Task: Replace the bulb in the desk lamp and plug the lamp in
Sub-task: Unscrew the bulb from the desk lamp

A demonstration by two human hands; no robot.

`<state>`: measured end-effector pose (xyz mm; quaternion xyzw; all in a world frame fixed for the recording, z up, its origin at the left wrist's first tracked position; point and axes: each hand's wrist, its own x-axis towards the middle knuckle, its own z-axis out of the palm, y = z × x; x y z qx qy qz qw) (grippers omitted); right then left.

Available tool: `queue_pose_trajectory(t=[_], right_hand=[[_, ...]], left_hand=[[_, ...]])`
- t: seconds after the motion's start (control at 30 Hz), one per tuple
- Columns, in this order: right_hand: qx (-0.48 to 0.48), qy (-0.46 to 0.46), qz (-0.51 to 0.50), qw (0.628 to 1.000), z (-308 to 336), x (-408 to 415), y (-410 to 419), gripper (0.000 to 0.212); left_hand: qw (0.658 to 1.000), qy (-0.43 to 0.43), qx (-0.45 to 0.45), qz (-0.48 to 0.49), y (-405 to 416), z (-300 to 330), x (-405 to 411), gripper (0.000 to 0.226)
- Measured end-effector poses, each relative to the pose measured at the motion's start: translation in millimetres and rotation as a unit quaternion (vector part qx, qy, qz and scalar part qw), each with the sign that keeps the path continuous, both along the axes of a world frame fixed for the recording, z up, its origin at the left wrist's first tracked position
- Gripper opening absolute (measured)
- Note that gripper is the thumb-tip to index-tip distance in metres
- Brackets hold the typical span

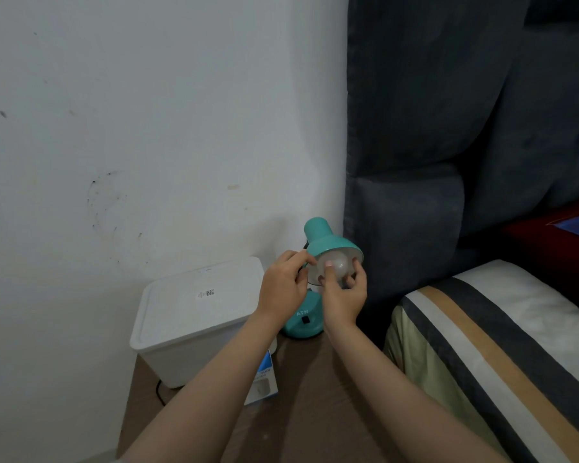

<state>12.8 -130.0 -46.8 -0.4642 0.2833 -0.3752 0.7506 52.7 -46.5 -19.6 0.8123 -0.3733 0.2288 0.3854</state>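
Note:
A teal desk lamp stands on a brown bedside table point(315, 412) against the wall. Its shade point(328, 240) tilts toward me and its round base point(303, 320) carries a black switch. A frosted white bulb point(340, 267) sits in the mouth of the shade. My right hand point(343, 294) wraps its thumb and fingers around the bulb from below. My left hand point(283, 284) pinches the left rim of the shade. A blue and white bulb box point(264, 379) lies on the table, partly hidden under my left forearm. A black cord point(159, 392) shows at the table's left edge.
A white lidded plastic bin point(194, 315) fills the table's back left. A dark grey padded headboard point(432, 162) rises right of the lamp. A bed with a striped cover point(498, 345) lies at the right. The white wall point(147, 128) stands behind.

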Motion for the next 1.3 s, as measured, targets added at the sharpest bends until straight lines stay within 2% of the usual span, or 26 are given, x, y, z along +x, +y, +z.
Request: queue_pose_trajectory(t=[0.13, 0.27, 0.47, 0.57, 0.7, 0.83, 1.0, 1.17, 1.3], right_hand=[[-0.021, 0.013, 0.006, 1.0, 4.7, -2.6, -1.2, 0.048], [-0.063, 0.012, 0.014, 0.998, 1.2, -3.1, -11.0, 0.048], [-0.011, 0.014, -0.001, 1.0, 2.2, -4.5, -2.0, 0.06], [0.012, 0.038, -0.001, 0.999, 3.0, -2.0, -0.1, 0.054], [-0.025, 0.02, 0.016, 0.999, 5.3, -5.6, -4.3, 0.045], [-0.066, 0.005, 0.018, 0.998, 4.8, -6.4, -9.5, 0.051], [-0.006, 0.012, 0.024, 1.0, 5.9, -7.7, -4.7, 0.068], [0.004, 0.03, 0.029, 0.999, 5.4, -3.2, -3.8, 0.052], [-0.047, 0.014, 0.029, 0.998, 5.7, -7.6, -9.0, 0.051]], left_hand=[[1.0, 0.0, 0.001, 0.003, 0.1, 0.9, -0.7, 0.024], [1.0, 0.001, -0.002, 0.008, -1.0, 0.1, -2.3, 0.024], [1.0, 0.003, -0.004, 0.003, -1.0, -0.5, -1.3, 0.023], [1.0, 0.005, -0.008, 0.003, -1.4, -1.0, -1.2, 0.023], [1.0, 0.007, -0.007, 0.007, -1.8, -1.1, -0.6, 0.024], [1.0, 0.003, -0.005, 0.007, -1.9, -1.7, -1.2, 0.023], [1.0, 0.003, -0.004, 0.009, -2.4, -1.0, -1.5, 0.022], [1.0, 0.001, -0.002, 0.011, -2.0, -1.3, -1.3, 0.023], [1.0, 0.002, -0.001, 0.01, -2.2, -2.5, -0.7, 0.022]])
